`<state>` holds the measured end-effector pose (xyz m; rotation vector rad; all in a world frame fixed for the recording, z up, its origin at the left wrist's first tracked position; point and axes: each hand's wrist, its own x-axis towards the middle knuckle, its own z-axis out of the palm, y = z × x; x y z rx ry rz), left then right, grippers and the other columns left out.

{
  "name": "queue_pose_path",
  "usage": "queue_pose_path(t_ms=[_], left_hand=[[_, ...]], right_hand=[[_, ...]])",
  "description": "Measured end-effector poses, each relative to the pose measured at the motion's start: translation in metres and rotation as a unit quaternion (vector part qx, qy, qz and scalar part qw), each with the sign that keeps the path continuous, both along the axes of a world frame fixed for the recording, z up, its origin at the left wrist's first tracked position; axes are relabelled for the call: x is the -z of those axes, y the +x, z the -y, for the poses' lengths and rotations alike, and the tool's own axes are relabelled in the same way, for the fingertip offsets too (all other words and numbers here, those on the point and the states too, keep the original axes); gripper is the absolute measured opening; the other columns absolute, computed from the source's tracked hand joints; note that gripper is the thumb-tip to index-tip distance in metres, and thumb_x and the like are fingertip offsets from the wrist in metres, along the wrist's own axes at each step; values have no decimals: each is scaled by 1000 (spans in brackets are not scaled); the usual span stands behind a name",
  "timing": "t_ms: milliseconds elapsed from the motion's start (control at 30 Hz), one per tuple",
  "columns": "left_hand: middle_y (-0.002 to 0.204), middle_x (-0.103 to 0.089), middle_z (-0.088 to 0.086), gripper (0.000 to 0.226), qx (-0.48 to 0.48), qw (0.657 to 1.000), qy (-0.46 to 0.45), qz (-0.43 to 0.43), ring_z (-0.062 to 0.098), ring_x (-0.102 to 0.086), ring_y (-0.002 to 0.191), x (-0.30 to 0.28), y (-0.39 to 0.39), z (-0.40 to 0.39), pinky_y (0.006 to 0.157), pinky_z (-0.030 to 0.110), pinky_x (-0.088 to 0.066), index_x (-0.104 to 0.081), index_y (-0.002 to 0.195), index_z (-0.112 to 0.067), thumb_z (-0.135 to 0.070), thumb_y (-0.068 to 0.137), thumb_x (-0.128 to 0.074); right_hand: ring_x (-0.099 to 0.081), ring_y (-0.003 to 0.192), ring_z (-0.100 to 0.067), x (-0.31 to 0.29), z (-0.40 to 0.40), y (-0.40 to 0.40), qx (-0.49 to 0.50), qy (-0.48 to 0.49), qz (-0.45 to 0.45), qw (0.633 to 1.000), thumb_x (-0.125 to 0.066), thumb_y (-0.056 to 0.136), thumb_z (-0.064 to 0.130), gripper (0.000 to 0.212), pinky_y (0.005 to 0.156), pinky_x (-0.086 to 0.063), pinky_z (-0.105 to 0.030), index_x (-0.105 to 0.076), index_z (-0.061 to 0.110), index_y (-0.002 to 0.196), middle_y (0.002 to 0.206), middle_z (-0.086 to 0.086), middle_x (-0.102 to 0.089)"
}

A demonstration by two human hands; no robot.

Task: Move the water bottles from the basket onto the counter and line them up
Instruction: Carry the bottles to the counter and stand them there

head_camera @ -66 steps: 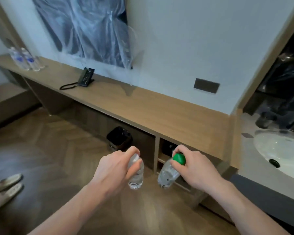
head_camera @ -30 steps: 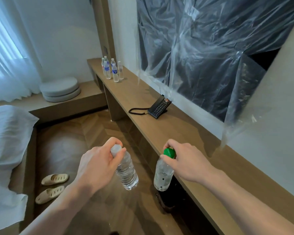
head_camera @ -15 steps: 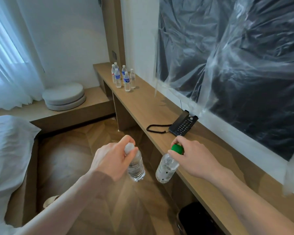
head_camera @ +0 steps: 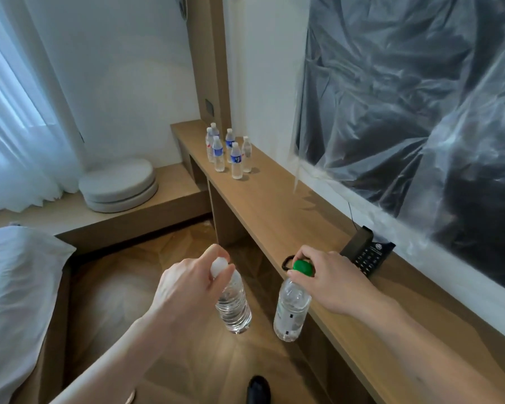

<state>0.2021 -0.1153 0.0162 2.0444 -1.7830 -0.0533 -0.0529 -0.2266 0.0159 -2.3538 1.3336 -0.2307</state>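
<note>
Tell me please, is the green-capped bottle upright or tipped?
Roughly upright: the green-capped bottle hangs cap-up from the right hand.

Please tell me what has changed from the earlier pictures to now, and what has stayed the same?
The person has turned and walked along the counter toward the bottles standing at its far end, which now look nearer; the sink is out of view and the telephone lies beside the right hand. Unchanged: the left hand holds the white-capped bottle by its top, the right hand the green-capped bottle. Nothing was let go.
</note>
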Motion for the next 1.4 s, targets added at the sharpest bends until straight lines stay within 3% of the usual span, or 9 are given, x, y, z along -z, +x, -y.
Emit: queue_pose_path(t_ms=[233, 367, 500, 633, 900, 1067, 1233, 1400], left_hand=[[55, -52, -12, 18, -25, 1000, 15, -11, 8, -53, 55, -1, 69, 110, 53, 17, -28, -50, 114, -42, -55, 103, -44], [59, -50, -11, 15, -39, 999, 28, -13, 6, -52, 57, -3, 102, 168, 53, 16, -27, -48, 112, -43, -54, 103, -43], [59, -56, -10, 21, -47, 998, 36, -21, 10, -55, 59, -2, 140, 215, 54, 23, -32, -47, 110, -42, -59, 102, -39], [60, -55, -8, 21, -41, 998, 37, -23, 8, -53, 57, -2, 180, 270, 53, 20, -31, -49, 110, -41, -59, 102, -40], [67, -57, -13, 30, 23, 998, 53, -21, 4, -55, 61, 7, 273, 378, 53, 17, -33, -47, 118, -42, -64, 102, -35], [73, -63, -14, 29, 69, 995, 70, -18, 4, -58, 65, 6, 337, 449, 58, 21, -43, -44, 119, -45, -67, 101, -33], [84, -71, -13, 28, 115, 989, 90, 11, 6, -59, 70, 9, 380, 519, 68, 29, -51, -42, 120, -45, -64, 103, -34], [92, -74, -12, 29, 169, 977, 123, 43, 9, -63, 77, 18, 391, 587, 70, 31, -52, -40, 121, -43, -65, 103, -33]], right_hand=[[-62, 71, -14, 11, 125, 82, -22, 23, 10, 999, -53, 99, 64, 28, 65, -57, -38, -50, 36, 96, 80, 6, -63], [-62, 70, -13, 5, 191, 126, -34, 19, 10, 999, -56, 99, 59, 26, 59, -53, -31, -50, 35, 95, 79, 6, -63], [-63, 72, -14, -2, 241, 163, -35, 22, 11, 999, -58, 98, 59, 26, 66, -59, -39, -51, 34, 96, 82, 6, -65], [-65, 72, -13, -5, 291, 196, -20, 27, 2, 999, -59, 99, 60, 25, 66, -59, -34, -53, 35, 97, 84, 7, -67], [-67, 72, -13, 13, 373, 268, 34, 29, -22, 999, -58, 99, 62, 25, 68, -63, -37, -54, 37, 96, 83, 7, -67], [-65, 69, -12, 22, 416, 308, 92, 47, -32, 994, -57, 100, 62, 24, 61, -57, -29, -51, 39, 96, 84, 7, -67], [-63, 70, -11, 35, 457, 334, 160, 51, -24, 985, -55, 100, 63, 23, 63, -56, -34, -50, 41, 96, 84, 8, -66], [-60, 66, -8, 37, 496, 347, 199, 61, -29, 978, -54, 102, 59, 21, 54, -40, -23, -53, 39, 102, 84, 8, -65]])
